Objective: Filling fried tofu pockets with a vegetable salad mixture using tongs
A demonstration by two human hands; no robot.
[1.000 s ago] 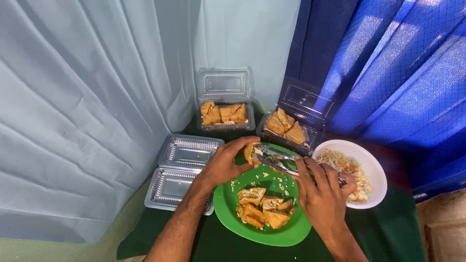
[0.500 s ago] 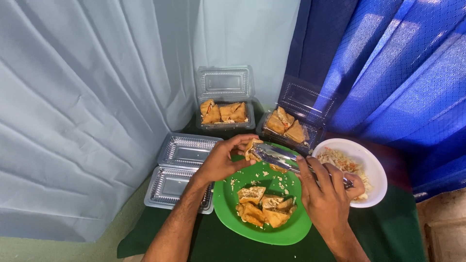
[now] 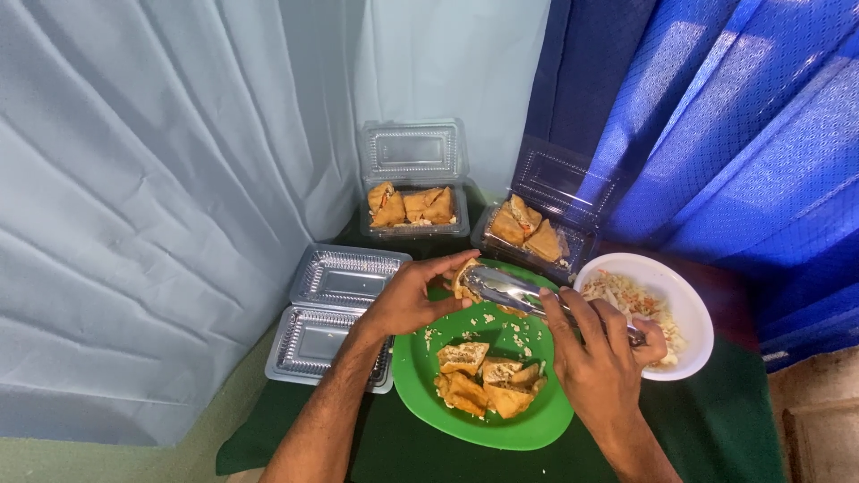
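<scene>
Biggest risk I can see: that fried pastry piece [image 3: 467, 279] tearing or dropping its filling. It's pinched between the left hand [image 3: 407, 300] and the tips of the metal tongs [image 3: 514, 293], and there are already crumbs scattered over the green plate [image 3: 537, 420], so it looks flaky. Squeeze the tongs too hard and it probably splits; slacken off and it likely falls back onto the plate.

Where things are, going by the green plate: the pastry piece sits just above the plate's far rim, with the left hand on its left side, thumb and fingers closed around it. The right hand [image 3: 599, 362] is over the plate's right edge, wrapped around the tong handles, and the tongs run from it up-left to the pastry. The hands are apart, joined only through the piece.

More cut pastries [image 3: 488, 380] lie in the plate's near half. A white bowl of shredded slaw [image 3: 689, 313] touches the plate's right side, so an elbow bump could tip it. Two filled clear boxes [image 3: 416, 210] sit beyond the plate, an empty one [image 3: 335, 322] to its left.
</scene>
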